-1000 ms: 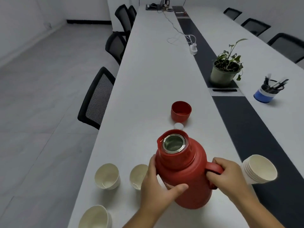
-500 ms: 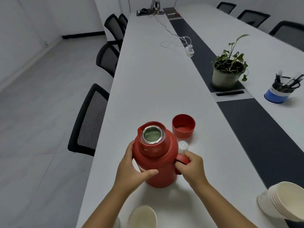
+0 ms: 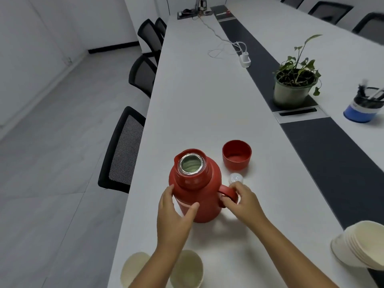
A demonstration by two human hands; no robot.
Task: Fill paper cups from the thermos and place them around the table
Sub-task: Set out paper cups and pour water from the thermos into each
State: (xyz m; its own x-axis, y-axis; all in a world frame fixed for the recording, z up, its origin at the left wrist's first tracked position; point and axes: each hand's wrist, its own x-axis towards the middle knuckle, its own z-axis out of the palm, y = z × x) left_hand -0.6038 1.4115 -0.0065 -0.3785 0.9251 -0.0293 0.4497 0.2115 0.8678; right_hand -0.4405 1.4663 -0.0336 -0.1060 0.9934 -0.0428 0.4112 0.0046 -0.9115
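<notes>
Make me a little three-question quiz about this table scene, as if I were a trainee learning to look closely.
1. True or false: the red thermos has its lid on.
2. Which hand is at the thermos handle? A) left hand B) right hand
3. Fill in: the stack of paper cups lies on its ____.

Key:
1. False. The mouth is open, and the red lid cup and the white stopper sit on the table beside it.
2. B.
3. Side.

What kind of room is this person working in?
Most likely an office meeting room: a long white conference table lined with black mesh chairs, plus a pen holder and a potted plant on it.
</notes>
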